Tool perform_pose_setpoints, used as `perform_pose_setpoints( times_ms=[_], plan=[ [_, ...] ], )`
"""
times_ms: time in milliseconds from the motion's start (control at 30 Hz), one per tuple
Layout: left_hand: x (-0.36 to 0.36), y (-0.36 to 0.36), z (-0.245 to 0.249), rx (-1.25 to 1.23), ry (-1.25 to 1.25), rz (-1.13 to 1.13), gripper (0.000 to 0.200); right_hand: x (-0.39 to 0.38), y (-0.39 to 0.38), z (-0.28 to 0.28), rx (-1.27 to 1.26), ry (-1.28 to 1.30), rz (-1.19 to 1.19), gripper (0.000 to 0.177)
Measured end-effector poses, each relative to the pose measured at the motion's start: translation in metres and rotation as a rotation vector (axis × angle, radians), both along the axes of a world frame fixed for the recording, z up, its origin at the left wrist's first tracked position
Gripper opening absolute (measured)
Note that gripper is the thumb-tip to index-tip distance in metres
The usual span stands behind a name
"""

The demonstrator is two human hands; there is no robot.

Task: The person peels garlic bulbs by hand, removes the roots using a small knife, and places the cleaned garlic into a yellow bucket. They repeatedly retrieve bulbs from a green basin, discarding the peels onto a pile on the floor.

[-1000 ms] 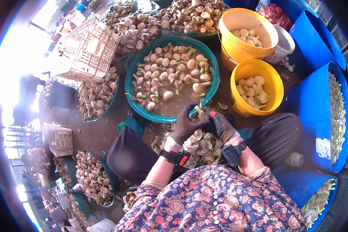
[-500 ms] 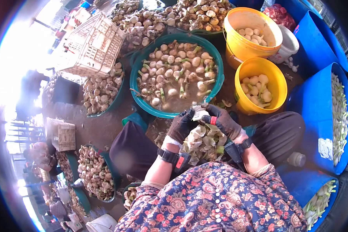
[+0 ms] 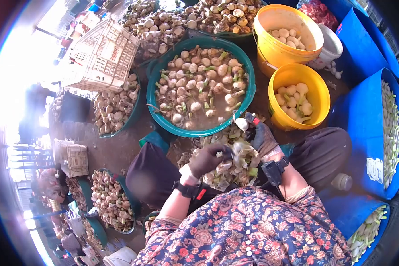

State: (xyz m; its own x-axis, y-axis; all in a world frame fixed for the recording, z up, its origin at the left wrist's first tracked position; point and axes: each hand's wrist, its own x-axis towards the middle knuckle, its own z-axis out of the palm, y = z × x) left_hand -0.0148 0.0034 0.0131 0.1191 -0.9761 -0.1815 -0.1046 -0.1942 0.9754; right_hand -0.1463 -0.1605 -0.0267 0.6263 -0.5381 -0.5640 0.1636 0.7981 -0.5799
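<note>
My right hand (image 3: 262,136), in a dark glove with a red band on one finger, is closed on a peeled white garlic bulb (image 3: 242,123) near the front rim of the green tub (image 3: 186,132). My left hand (image 3: 212,158), also gloved, is lower and to the left, over a heap of garlic peels (image 3: 228,170) in my lap. Its fingertips are smeared by motion beside a blurred pale scrap of peel. Muddy water and unpeeled garlic bulbs (image 3: 195,84) with short green stems fill much of the tub.
Two yellow buckets (image 3: 277,108) with peeled bulbs stand at the right, by a white bucket (image 3: 330,46). Blue barrels (image 3: 363,124) with garlic line the right edge. More tubs of garlic (image 3: 113,199) and a white plastic crate (image 3: 104,57) are at the left.
My hands were together on a bulb and have parted. The left has moved down and left over the peels; the right has shifted slightly right, holding the white bulb.
</note>
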Motion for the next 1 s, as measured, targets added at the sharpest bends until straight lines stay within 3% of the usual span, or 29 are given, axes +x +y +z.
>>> perform_pose_setpoints(
  times_ms=[33,67,133,200,233,267,333,400,433,533,567,600,633,667,700,800,833,933,1000],
  plan=[
    [0.001,0.003,0.012,0.180,-0.310,-0.250,0.021,-0.002,-0.002,-0.005,-0.019,0.002,-0.003,0.026],
    [0.003,0.002,0.009,0.406,-0.380,-0.442,0.033,-0.004,-0.002,-0.012,-0.095,0.025,0.020,0.026],
    [0.010,-0.003,0.008,0.459,-0.617,-0.496,0.046,-0.002,-0.004,-0.026,-0.167,0.077,0.068,0.026],
    [0.039,-0.005,-0.060,0.403,-0.512,0.020,0.056,0.005,-0.007,-0.019,-0.072,0.152,0.097,0.030],
    [0.051,-0.018,-0.071,0.410,-0.433,0.254,0.065,0.006,-0.009,-0.009,0.018,0.201,0.107,0.033],
    [0.065,-0.037,-0.082,0.409,-0.352,0.487,0.075,0.008,-0.019,0.000,0.113,-0.018,-0.025,0.034],
    [0.110,-0.059,-0.168,0.445,-0.404,0.627,0.071,0.018,-0.051,0.025,0.295,-0.460,-0.289,0.039],
    [0.117,-0.087,-0.158,0.612,-0.360,0.543,0.067,0.009,-0.081,0.094,0.150,-0.719,-0.142,0.055],
    [0.116,-0.094,-0.155,0.697,-0.339,0.496,0.065,0.011,-0.081,0.121,0.050,-0.532,-0.195,0.064],
    [0.103,-0.103,-0.160,0.536,-0.139,0.612,0.064,0.015,-0.077,0.061,-0.252,-0.108,-0.058,0.063],
    [0.096,-0.103,-0.159,0.477,-0.031,0.599,0.060,0.014,-0.069,0.039,-0.294,0.192,0.047,0.057],
    [0.090,-0.102,-0.155,0.417,0.072,0.590,0.057,0.013,-0.055,0.001,-0.483,0.136,0.005,0.054],
    [0.084,-0.098,-0.150,0.361,0.171,0.581,0.053,0.019,-0.045,-0.008,-0.448,0.326,0.112,0.050],
    [0.077,-0.094,-0.149,0.304,0.269,0.570,0.050,0.022,-0.036,-0.042,-0.684,0.464,0.161,0.045],
    [0.064,-0.089,-0.138,0.186,0.366,0.560,0.045,0.027,-0.028,-0.033,-0.821,0.544,0.196,0.043],
    [0.039,-0.075,-0.075,0.246,-0.064,0.385,0.060,0.040,-0.009,-0.024,-1.096,0.712,0.257,0.039],
    [0.028,-0.070,-0.080,0.070,0.001,0.382,0.059,0.041,-0.006,-0.024,-1.166,0.754,0.270,0.037],
    [0.012,-0.064,-0.047,-0.001,-0.278,0.377,0.057,0.041,-0.001,-0.010,-1.238,0.917,0.442,0.033],
    [0.007,-0.061,-0.026,-0.021,-0.618,0.368,0.058,0.036,0.003,0.007,-1.232,0.899,0.508,0.031]
  ],
)
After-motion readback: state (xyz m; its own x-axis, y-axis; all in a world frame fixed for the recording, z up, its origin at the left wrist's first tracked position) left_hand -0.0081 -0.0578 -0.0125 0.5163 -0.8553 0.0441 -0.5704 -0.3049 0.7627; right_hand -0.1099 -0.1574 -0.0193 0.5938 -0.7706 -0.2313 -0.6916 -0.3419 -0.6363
